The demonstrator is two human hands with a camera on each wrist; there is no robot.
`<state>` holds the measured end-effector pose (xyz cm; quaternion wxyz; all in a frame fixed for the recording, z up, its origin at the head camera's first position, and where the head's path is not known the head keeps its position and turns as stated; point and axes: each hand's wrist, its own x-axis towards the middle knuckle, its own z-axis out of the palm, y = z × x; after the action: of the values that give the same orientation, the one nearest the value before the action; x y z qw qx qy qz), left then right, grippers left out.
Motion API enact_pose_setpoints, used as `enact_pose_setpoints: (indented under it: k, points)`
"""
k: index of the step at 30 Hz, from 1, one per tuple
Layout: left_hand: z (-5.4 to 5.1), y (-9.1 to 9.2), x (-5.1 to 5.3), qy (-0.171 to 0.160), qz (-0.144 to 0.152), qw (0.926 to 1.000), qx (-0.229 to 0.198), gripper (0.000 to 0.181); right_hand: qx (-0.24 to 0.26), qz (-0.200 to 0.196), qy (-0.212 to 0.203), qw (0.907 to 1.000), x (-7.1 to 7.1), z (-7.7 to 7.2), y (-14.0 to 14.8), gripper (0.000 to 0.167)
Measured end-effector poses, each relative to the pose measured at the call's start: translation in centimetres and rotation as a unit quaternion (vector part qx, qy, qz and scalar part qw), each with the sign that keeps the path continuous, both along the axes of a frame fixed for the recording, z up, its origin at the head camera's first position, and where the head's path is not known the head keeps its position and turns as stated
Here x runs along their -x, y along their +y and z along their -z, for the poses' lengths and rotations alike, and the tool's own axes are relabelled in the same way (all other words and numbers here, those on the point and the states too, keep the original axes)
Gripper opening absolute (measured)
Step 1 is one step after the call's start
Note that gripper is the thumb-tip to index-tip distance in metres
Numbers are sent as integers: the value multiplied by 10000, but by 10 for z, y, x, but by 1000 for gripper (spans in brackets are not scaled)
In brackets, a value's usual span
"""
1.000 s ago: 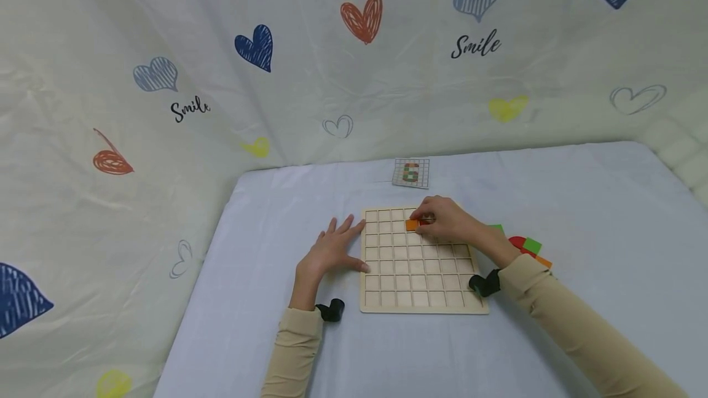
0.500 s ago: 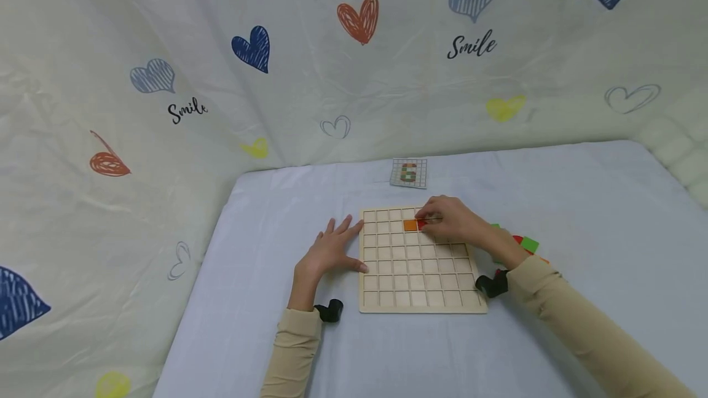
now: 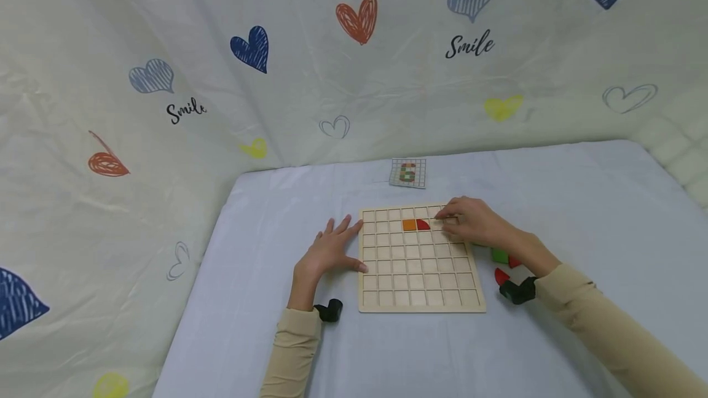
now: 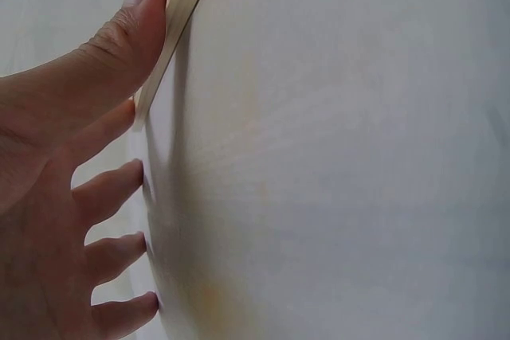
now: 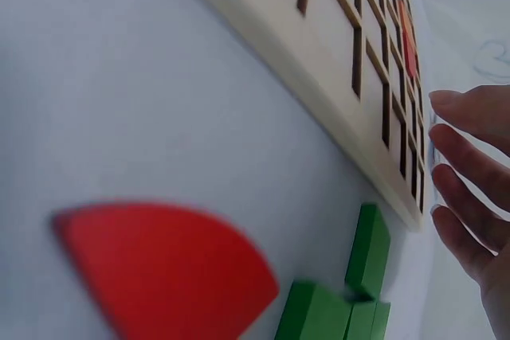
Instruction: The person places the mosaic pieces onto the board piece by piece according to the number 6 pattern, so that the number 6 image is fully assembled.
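A wooden grid board [image 3: 422, 308] lies flat, an orange square [image 3: 409, 225] and a red rounded piece [image 3: 423, 224] side by side in its upper cells. My left hand [image 3: 327, 252], fingers spread, touches the board's left edge with thumb and forefinger; in the left wrist view the thumb of the left hand [image 4: 72, 109] lies against the wooden edge [image 4: 179, 33]. My right hand [image 3: 477, 222] hovers over the board's upper right, right of the red piece. In the right wrist view the right hand [image 5: 482, 165] has parted, slightly bent fingers with nothing between them.
Right of the board lie green pieces [image 3: 499, 255] and red pieces [image 3: 501, 276], partly hidden by my right arm. A large red piece [image 5: 167, 268] is close in the right wrist view. A small patterned card [image 3: 408, 173] lies behind the board.
My right hand has let go of the red piece and moved right, leaving it beside the orange square. The left hand still touches the board's edge.
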<state>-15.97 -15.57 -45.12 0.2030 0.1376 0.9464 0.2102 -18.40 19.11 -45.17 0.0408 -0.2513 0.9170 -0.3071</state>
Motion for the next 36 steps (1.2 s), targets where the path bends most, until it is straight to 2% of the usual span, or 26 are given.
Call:
enact_pose_setpoints:
  k: [8,16,22,28,36]
  points:
    - [1,0,0,12,-28,10000,-46,106,-112,197,120,9997,-11,0,23,22]
    - [0,0,0,13,-23,10000,-46,106,-188,418,68,9989,-24,-2,47,21]
    - [2,0,1,50,-2,10000,-63,107,-263,506,256,9980,-31,1,66,21]
    - [-1,1,0,51,-14,10000,-33,106,-357,732,197,9965,-39,1,82,22]
    - [-3,1,-1,57,-30,10000,-12,105,-527,753,497,9945,-45,7,96,23]
